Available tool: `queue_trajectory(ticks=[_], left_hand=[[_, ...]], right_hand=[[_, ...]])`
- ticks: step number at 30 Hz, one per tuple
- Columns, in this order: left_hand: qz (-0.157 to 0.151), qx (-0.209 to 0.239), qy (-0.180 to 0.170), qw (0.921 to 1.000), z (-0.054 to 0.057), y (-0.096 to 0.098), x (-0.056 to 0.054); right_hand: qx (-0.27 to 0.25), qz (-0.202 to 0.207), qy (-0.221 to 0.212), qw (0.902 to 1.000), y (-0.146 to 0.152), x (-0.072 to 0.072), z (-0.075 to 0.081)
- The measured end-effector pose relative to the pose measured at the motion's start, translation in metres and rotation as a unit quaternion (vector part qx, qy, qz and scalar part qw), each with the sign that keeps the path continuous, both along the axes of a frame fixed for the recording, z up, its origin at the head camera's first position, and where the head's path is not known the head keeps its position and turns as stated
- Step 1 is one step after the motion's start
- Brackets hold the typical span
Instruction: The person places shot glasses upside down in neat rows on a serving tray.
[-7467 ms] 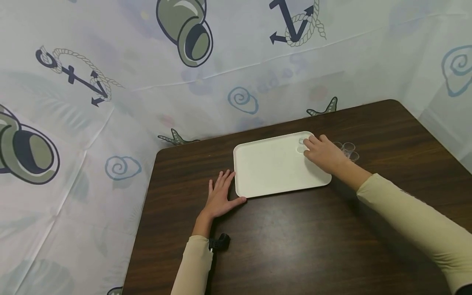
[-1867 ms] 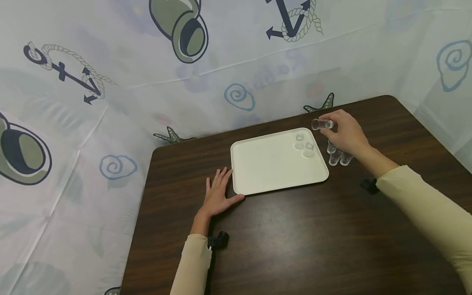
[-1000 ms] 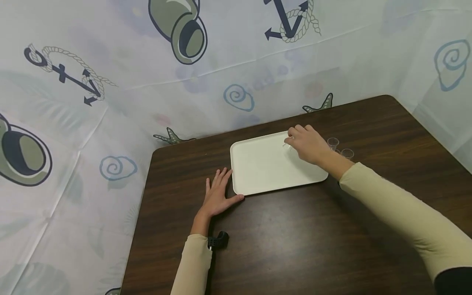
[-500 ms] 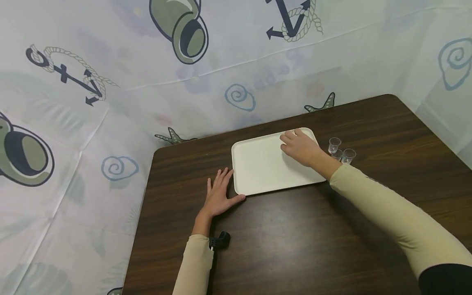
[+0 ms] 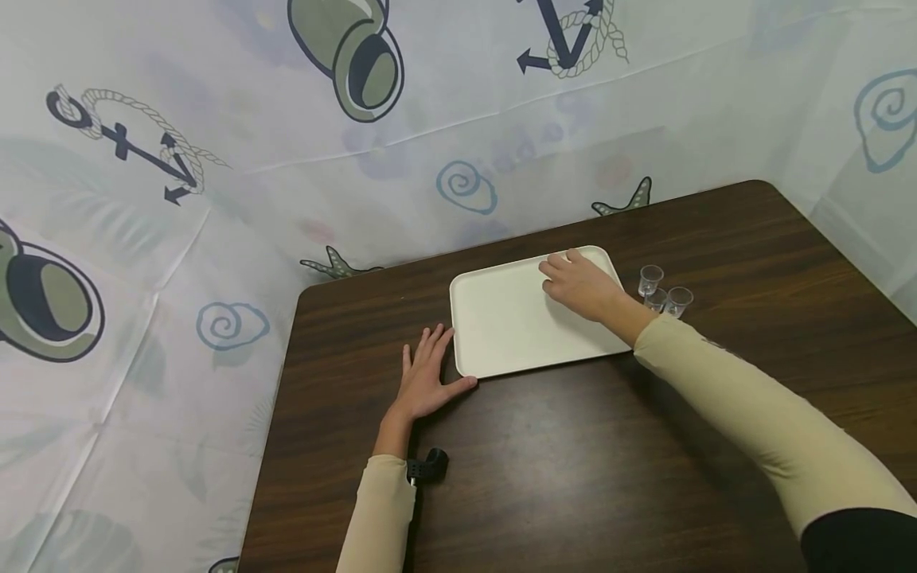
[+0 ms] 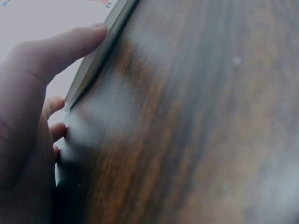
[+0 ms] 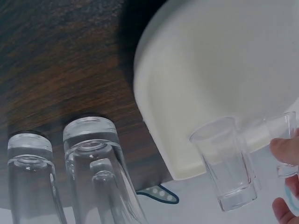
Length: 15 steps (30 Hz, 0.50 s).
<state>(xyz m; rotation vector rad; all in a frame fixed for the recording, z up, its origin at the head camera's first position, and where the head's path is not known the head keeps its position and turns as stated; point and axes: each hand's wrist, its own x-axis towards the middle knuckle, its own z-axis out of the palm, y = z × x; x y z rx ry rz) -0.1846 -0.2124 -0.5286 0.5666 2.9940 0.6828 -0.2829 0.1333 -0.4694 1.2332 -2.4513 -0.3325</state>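
Note:
My left hand (image 5: 426,386) lies with fingers spread at the left end of a cream tray (image 5: 501,318). Its thumb is at the tray's near corner, also seen in the left wrist view. Over the tray's far right part, my right hand (image 5: 579,288) pinches a small clear shot glass (image 7: 282,122) between thumb and fingers, thick base up. Another shot glass (image 7: 226,163) stands upside down on the tray beside it; the hand hides both in the head view.
Three upright shot glasses, among them a rear one (image 5: 650,280) and a right one (image 5: 679,302), cluster on the dark wooden table (image 5: 544,461) right of the tray. A patterned cloth (image 5: 401,199) hangs behind the table.
My right hand has brought a shot glass from the cluster at the right, turned it over and lowered it to the tray, then shifted slightly left. My left hand has stayed in place.

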Motion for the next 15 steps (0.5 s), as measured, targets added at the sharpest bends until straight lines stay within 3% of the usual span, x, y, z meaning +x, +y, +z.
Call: queue_trajectory(ticks=[9,15], left_hand=[[-0.001,-0.003,0.006,1.0000,-0.0011,-0.0003,-0.0001],[-0.001,0.000,0.006,1.0000,-0.0010,0.0004,-0.0006]], right_hand=[[0.049,0.000,-0.001,0.9988,-0.0045,-0.0002,0.0000],[0.049,0.000,0.004,0.9988,-0.0034,0.0016,-0.0019]])
